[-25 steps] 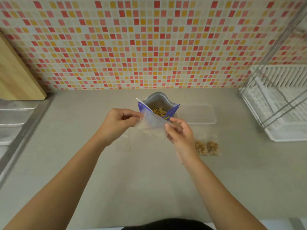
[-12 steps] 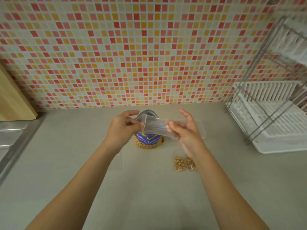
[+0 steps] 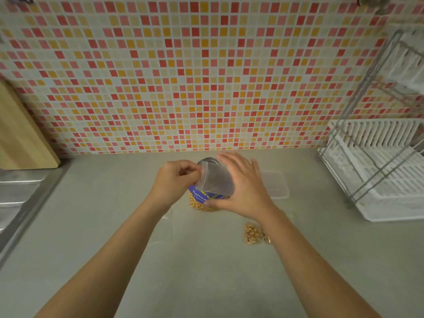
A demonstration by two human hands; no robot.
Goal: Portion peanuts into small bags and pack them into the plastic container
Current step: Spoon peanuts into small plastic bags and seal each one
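Note:
A small clear plastic bag (image 3: 214, 179) is held up in front of the blue peanut pouch (image 3: 202, 200), which stands on the counter with peanuts showing at its base. My left hand (image 3: 174, 180) pinches the bag's left edge. My right hand (image 3: 241, 183) is on the bag's right side, fingers spread, thumb under the lower edge. Two filled small bags of peanuts (image 3: 253, 234) lie on the counter near my right forearm. The clear plastic container (image 3: 278, 187) sits right of the pouch, partly hidden by my right hand.
A white dish rack (image 3: 378, 175) with a metal frame stands at the right. A wooden cutting board (image 3: 20, 134) leans on the tiled wall at the left, above a steel sink drainboard (image 3: 18, 193). Flat empty clear bags (image 3: 165, 228) lie below the pouch.
The view tilted up, so the hands and pouch sit lower in frame. My right hand shifted from pinching the bag's edge to spreading over its right side.

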